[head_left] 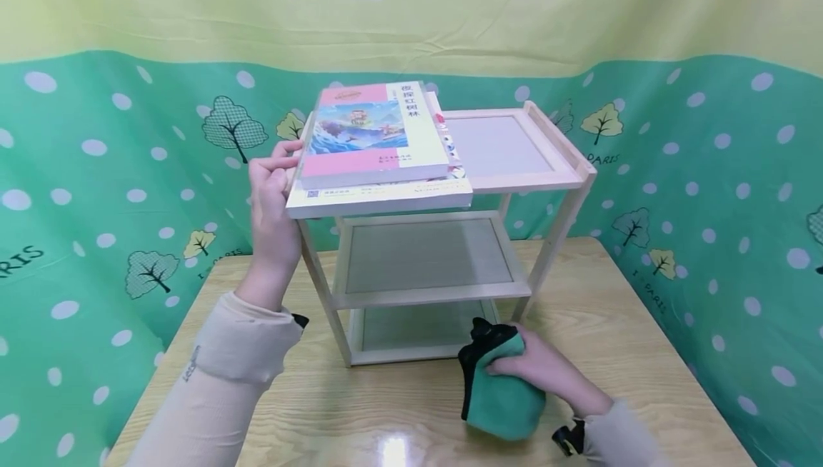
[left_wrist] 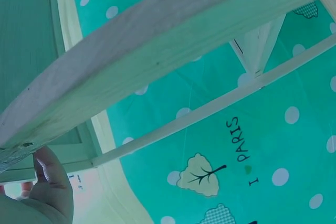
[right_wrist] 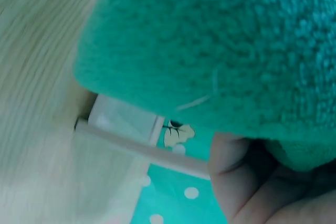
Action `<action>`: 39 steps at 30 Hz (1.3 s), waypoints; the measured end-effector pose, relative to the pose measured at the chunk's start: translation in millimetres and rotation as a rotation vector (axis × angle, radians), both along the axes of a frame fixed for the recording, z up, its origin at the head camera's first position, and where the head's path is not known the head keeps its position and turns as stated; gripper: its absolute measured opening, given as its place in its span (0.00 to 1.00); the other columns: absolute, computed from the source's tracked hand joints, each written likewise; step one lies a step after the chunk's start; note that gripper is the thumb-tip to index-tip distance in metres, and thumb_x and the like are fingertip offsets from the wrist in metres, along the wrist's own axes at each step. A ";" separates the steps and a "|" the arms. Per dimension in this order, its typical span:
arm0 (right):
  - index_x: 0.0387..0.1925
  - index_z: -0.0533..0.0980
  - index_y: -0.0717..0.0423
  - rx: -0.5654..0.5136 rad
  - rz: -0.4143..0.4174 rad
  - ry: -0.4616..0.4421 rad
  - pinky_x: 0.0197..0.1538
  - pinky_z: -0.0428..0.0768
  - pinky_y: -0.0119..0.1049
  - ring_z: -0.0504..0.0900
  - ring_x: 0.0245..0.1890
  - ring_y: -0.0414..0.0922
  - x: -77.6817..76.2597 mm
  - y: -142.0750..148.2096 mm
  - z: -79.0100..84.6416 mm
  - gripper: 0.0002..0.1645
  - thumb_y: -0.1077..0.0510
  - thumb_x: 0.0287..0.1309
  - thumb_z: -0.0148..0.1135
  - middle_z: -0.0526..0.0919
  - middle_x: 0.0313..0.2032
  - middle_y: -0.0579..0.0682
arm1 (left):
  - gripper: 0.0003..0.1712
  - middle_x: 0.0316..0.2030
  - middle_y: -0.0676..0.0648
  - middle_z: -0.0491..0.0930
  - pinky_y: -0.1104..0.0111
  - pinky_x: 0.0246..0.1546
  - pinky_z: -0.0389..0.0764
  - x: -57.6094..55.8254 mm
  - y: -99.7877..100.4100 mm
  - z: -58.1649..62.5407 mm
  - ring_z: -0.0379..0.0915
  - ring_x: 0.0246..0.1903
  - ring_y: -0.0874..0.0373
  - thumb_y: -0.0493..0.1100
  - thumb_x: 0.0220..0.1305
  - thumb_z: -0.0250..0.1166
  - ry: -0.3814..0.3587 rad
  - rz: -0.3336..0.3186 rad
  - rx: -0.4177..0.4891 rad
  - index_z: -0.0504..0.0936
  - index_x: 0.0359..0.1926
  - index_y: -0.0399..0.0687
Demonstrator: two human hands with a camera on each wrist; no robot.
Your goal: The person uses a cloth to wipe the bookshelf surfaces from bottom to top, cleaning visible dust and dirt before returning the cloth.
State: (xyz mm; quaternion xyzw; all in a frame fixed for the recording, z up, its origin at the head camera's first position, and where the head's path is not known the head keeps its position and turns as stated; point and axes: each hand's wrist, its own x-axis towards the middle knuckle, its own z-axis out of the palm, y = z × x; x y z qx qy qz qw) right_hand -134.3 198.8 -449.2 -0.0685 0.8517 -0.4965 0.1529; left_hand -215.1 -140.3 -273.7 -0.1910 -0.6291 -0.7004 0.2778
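Note:
A small three-tier wooden shelf [head_left: 431,292] stands on the table, its top carrying two stacked books. The upper book [head_left: 369,135] has a pink and white cover with a sea picture; the wider book [head_left: 411,194] lies beneath it. My left hand [head_left: 273,203] grips the top left edge of the shelf, beside the books. In the left wrist view its fingers [left_wrist: 52,174] lie by the wooden frame. My right hand [head_left: 543,363] grips a bunched green fleecy cloth [head_left: 504,406] with black edging, low in front of the shelf's right side. The cloth fills much of the right wrist view.
A light wood-grain table [head_left: 334,417] lies under the shelf. Behind it and at both sides hangs a green and yellow curtain [head_left: 96,181] with dots and trees. The shelf's right front leg [head_left: 556,245] rises behind my right hand.

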 end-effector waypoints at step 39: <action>0.63 0.64 0.70 0.368 -0.077 -0.113 0.37 0.78 0.40 0.78 0.37 0.45 15.7 98.1 -11.3 0.45 0.44 0.54 0.69 0.83 0.44 0.55 | 0.13 0.62 0.45 0.69 0.69 0.54 0.68 0.4 -0.5 -0.2 0.63 0.64 0.53 0.40 0.67 0.35 0.006 0.010 -0.023 0.64 0.45 0.57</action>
